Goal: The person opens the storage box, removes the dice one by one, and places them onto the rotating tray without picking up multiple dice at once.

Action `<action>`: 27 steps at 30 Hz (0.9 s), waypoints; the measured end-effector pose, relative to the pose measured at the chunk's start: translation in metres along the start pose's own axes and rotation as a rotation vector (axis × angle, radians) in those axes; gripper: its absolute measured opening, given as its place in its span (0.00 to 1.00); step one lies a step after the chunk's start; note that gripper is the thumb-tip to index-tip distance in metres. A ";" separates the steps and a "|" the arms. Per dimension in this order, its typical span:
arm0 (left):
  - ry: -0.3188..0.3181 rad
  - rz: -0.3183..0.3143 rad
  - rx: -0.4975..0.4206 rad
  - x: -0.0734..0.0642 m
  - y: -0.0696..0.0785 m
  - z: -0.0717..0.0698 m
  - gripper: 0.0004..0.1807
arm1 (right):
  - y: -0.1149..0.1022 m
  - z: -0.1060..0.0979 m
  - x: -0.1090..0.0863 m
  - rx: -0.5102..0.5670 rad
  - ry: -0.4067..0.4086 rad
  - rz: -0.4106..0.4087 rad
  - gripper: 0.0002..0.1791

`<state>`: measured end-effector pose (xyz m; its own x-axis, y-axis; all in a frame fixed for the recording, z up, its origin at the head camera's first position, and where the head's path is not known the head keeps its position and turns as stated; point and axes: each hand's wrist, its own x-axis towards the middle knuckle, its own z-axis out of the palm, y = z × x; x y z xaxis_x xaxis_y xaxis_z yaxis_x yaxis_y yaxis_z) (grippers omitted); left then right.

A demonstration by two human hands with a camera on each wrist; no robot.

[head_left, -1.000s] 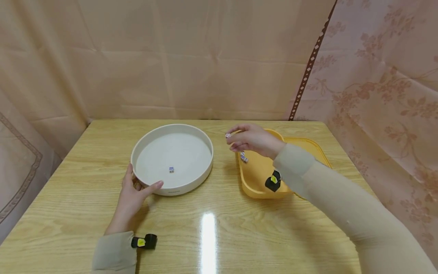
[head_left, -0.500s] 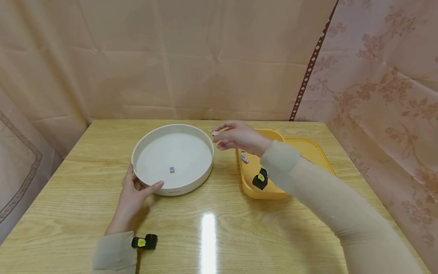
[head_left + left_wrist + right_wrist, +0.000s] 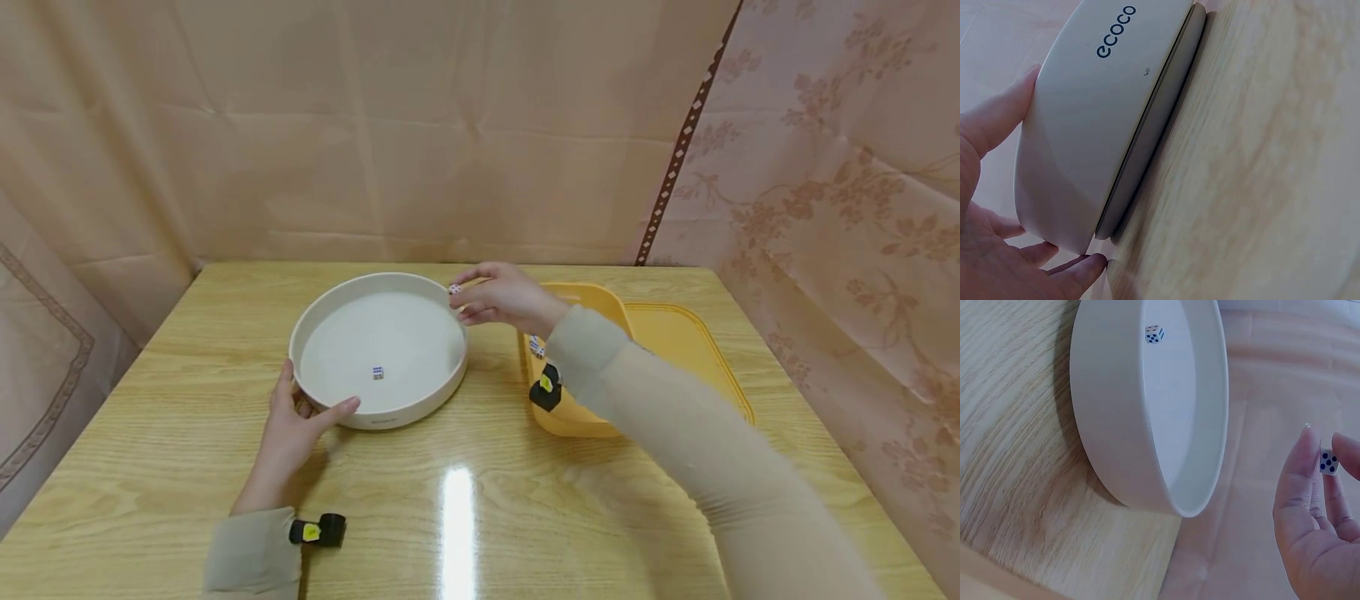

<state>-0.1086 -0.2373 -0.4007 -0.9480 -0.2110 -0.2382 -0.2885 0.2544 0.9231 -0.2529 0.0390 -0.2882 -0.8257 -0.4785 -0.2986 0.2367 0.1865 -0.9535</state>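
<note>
My right hand (image 3: pixel 498 296) pinches a white die (image 3: pixel 1329 462) between thumb and fingertips, held up at the right rim of a white round tray (image 3: pixel 457 375). Dark dots show on the die in the right wrist view. Another die (image 3: pixel 378 372) lies on the tray floor, toward the front. At the tray's front left, my left hand (image 3: pixel 288 429) holds the side wall, the thumb at the rim and the fingers lower down, as the left wrist view shows. Several more dice (image 3: pixel 536 346) lie in a yellow container (image 3: pixel 573 425), partly hidden by my right arm.
A flat yellow lid (image 3: pixel 693 350) lies right of the container, partly behind the right sleeve. Everything stands on a wooden table (image 3: pixel 390 508), with a beige curtain (image 3: pixel 412 133) behind and a floral cloth (image 3: pixel 847 167) to the right.
My right hand has moved left with the die, from over the yellow container's left edge to the round tray's right rim. The left hand and the die in the tray stay put.
</note>
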 end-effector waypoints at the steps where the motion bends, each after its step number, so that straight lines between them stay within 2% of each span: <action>1: 0.001 0.001 -0.002 0.000 0.000 0.000 0.70 | 0.000 0.001 0.001 0.005 0.000 0.002 0.22; 5: 0.006 0.003 0.000 0.000 0.000 0.000 0.70 | 0.001 0.006 0.007 0.018 -0.001 0.008 0.23; 15: 0.016 -0.016 0.004 -0.001 0.000 0.001 0.70 | 0.008 0.016 0.023 0.020 0.012 0.024 0.18; 27: 0.018 -0.015 -0.004 0.000 0.000 0.001 0.71 | 0.020 0.030 0.046 0.070 0.016 0.056 0.20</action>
<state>-0.1090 -0.2363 -0.4010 -0.9409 -0.2317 -0.2469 -0.3024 0.2470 0.9206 -0.2708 -0.0047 -0.3224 -0.8179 -0.4555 -0.3515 0.3175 0.1522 -0.9360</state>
